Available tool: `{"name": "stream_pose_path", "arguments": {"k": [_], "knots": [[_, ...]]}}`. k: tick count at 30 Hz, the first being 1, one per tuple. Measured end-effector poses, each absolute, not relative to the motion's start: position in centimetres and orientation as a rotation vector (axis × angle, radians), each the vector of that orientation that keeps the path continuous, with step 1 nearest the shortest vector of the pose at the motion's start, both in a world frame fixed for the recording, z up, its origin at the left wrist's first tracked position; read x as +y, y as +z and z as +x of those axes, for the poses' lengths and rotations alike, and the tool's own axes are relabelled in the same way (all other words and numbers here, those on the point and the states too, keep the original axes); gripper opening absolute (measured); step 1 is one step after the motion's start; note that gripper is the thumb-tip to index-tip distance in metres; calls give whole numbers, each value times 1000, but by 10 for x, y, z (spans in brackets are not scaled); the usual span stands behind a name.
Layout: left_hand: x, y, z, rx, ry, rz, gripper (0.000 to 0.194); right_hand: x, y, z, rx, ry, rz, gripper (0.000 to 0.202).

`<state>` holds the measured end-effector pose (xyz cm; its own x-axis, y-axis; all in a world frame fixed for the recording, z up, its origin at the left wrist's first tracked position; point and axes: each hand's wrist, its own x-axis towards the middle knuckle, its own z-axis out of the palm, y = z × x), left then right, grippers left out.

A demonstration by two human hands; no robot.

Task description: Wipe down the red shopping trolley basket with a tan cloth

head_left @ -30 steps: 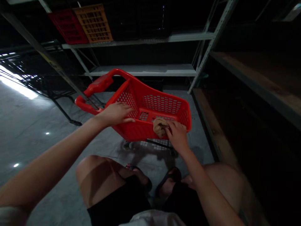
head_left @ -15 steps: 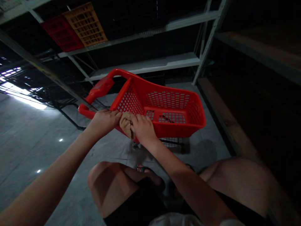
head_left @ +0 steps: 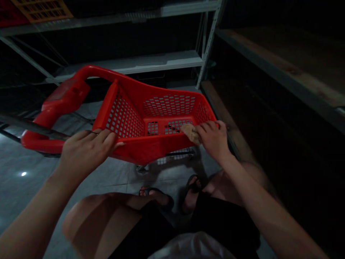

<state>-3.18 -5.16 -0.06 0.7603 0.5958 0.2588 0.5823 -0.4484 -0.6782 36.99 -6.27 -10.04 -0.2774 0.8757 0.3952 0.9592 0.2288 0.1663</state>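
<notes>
A red plastic shopping cart (head_left: 142,149) with perforated walls stands in front of my knees, its handle at the left. My left hand (head_left: 87,149) grips the cart's near rim close to the handle end, fingers curled over the edge. At the far right end of the same rim, my right hand (head_left: 213,138) presses a crumpled tan cloth (head_left: 192,133) against the red plastic. Part of the cloth is hidden under the fingers. A small dark item lies at the bottom of the basket, too unclear to name.
Behind the cart runs a white metal shelf rack (head_left: 175,64). A yellow crate (head_left: 44,10) sits on it at upper left. Dark wooden shelving (head_left: 291,72) borders the right side. A metal pole (head_left: 54,133) crosses by the handle. My sandalled feet (head_left: 159,196) are below the cart.
My right hand has slid the cloth right along the near rim to the far end. My left hand stays on the rim near the handle. The view has moved closer to the cart.
</notes>
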Motion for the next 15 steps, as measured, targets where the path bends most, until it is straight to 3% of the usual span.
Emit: {"name": "stream_pose_path", "arguments": {"k": [7, 15], "knots": [[-28, -2, -31, -1153, 110, -2209, 52, -55, -115, 405, -2110, -358, -1852, 28], [0, -30, 38, -1302, 91, -2447, 54, -35, -88, 279, -2338, -132, -1575, 31]]}}
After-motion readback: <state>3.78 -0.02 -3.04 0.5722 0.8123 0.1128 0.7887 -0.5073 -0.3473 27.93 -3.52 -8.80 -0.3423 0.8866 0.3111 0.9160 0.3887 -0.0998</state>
